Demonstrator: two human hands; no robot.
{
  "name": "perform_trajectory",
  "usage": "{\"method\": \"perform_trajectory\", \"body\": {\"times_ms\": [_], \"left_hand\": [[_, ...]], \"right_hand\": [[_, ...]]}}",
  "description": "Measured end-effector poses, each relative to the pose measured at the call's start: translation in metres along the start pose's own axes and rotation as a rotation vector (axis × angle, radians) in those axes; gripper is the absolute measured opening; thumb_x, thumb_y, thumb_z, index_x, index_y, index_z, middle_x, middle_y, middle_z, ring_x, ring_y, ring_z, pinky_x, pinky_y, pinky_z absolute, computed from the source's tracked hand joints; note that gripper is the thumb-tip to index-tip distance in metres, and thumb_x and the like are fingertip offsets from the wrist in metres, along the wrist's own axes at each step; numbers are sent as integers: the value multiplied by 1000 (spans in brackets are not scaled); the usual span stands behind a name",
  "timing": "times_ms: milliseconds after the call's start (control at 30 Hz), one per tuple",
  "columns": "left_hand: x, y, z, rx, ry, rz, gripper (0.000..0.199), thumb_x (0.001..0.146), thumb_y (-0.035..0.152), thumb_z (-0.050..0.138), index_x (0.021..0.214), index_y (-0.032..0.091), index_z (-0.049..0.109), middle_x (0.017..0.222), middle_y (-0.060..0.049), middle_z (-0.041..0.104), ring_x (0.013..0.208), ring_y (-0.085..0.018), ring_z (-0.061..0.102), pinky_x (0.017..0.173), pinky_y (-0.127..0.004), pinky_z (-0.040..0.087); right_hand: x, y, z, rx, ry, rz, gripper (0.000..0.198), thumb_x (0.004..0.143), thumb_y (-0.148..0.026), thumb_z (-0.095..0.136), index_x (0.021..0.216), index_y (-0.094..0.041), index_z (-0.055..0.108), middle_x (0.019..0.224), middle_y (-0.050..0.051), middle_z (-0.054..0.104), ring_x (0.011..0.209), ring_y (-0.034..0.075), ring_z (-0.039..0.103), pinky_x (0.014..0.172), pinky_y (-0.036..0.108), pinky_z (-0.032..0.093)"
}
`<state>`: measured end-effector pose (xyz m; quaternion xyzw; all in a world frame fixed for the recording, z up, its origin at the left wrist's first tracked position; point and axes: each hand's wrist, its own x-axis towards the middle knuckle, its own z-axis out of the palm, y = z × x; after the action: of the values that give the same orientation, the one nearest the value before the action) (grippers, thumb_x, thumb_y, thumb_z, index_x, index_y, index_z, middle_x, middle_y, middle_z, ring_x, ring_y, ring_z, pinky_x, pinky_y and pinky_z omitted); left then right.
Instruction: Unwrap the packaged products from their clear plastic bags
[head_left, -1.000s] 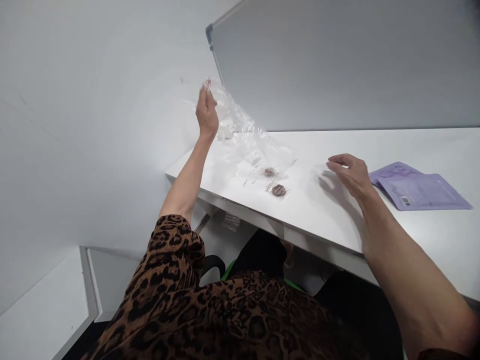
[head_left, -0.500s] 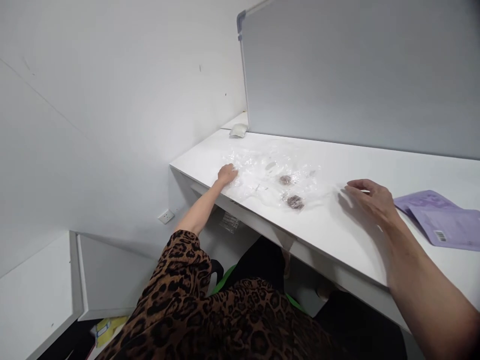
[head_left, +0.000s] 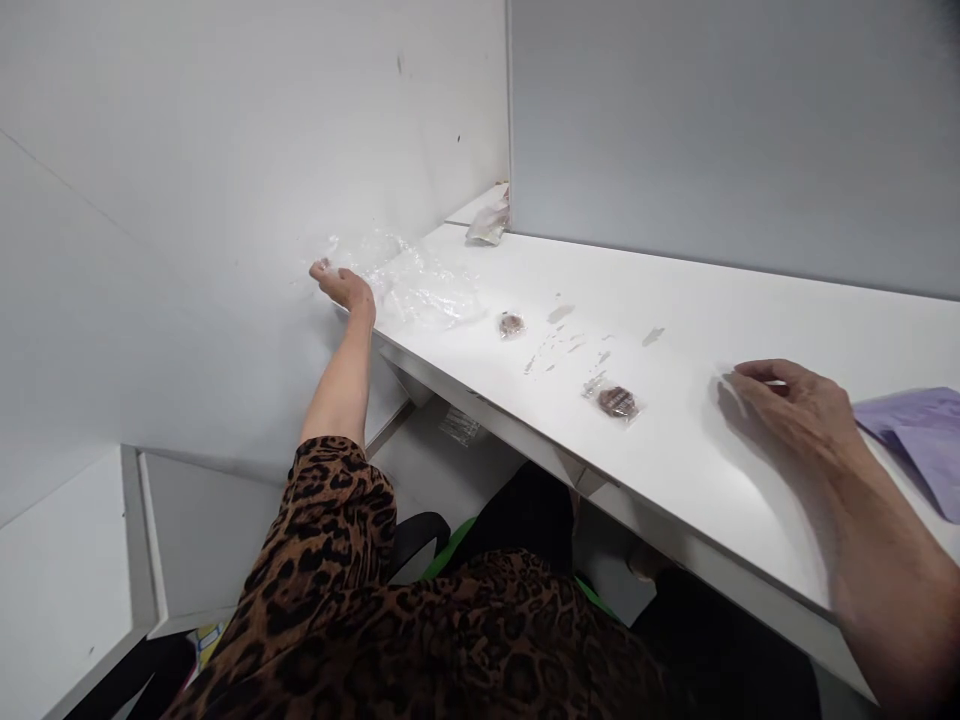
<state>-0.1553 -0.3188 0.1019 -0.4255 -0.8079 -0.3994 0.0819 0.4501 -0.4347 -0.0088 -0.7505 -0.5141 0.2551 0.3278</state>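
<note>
My left hand (head_left: 346, 287) is closed on a crumpled clear plastic sheet (head_left: 431, 290) and holds it out past the left end of the white table. The sheet trails back onto the tabletop. Two small clear-wrapped packets with round brown contents lie apart on the table: one packet (head_left: 511, 324) near the sheet's edge, the other packet (head_left: 618, 402) closer to the front. My right hand (head_left: 799, 405) is over the table at the right, thumb and fingers pinched together. Something pale shows at its fingertips, too small to name.
Purple pouches (head_left: 919, 435) lie at the right, beyond my right hand. A small clear packet (head_left: 487, 222) sits in the back left corner. A grey board (head_left: 735, 140) stands along the table's back, and a white wall (head_left: 247, 150) rises at the left.
My left hand has pulled the plastic sheet leftward off the two brown packets, which now lie uncovered. My right hand keeps its pinch, and the view has turned slightly left.
</note>
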Motion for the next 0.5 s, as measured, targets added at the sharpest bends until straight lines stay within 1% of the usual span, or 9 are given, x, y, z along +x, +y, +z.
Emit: {"method": "perform_trajectory", "body": {"times_ms": [67,100,133,233,300,367,400,467,500], "left_hand": [[-6,-2,13,33,83,-41,54,101,14,37,154,11,31,157,-27,40,147,-27,46,120,-45,37],[-13,-3,22,57,69,-35,52,101,18,40,153,13,35,156,-25,43,144,-27,49,120,-43,37],[-22,-4,32,92,3,-10,51,102,25,42,153,15,39,154,-24,45,142,-28,50,119,-43,38],[-49,-6,58,264,-359,111,59,102,52,43,148,17,51,156,-23,46,146,-39,44,119,-55,35],[-57,-7,67,372,-540,177,66,99,62,40,145,17,56,159,-23,43,148,-44,39,120,-60,30],[-55,-5,65,428,-625,200,68,99,62,39,146,17,56,162,-24,39,149,-45,38,120,-61,29],[-51,-3,61,439,-658,193,68,99,62,40,149,18,53,163,-24,39,148,-44,40,119,-60,31],[-43,5,47,468,-726,176,73,97,59,48,157,18,41,160,-26,43,144,-43,47,116,-57,35],[-42,10,39,502,-739,172,77,95,56,53,160,18,36,157,-27,47,141,-43,50,114,-56,37]], "right_hand": [[4,4,2,-39,9,-14,25,67,-49,69,88,-35,70,82,10,72,70,29,64,77,51,51],[5,6,2,-49,12,-18,24,67,-48,69,87,-36,70,82,10,72,70,29,63,77,52,51],[6,8,3,-55,15,-20,23,68,-48,69,87,-36,70,82,11,72,70,29,63,78,52,51],[8,11,4,-51,21,-24,22,67,-48,69,87,-37,70,83,10,72,74,30,64,81,52,52],[8,12,3,-41,8,-35,23,66,-50,69,87,-38,70,85,9,73,75,30,65,81,51,52],[9,12,2,-50,-2,-45,25,67,-51,68,87,-38,70,87,10,74,76,31,66,79,51,52],[9,11,2,-60,-2,-44,25,67,-51,68,88,-37,70,87,10,74,75,31,65,79,52,52],[11,11,2,-79,5,-44,25,68,-51,67,88,-36,70,86,11,73,74,31,65,79,52,52],[11,10,2,-85,10,-47,24,68,-50,67,87,-36,70,86,11,73,75,31,65,80,53,52]]}}
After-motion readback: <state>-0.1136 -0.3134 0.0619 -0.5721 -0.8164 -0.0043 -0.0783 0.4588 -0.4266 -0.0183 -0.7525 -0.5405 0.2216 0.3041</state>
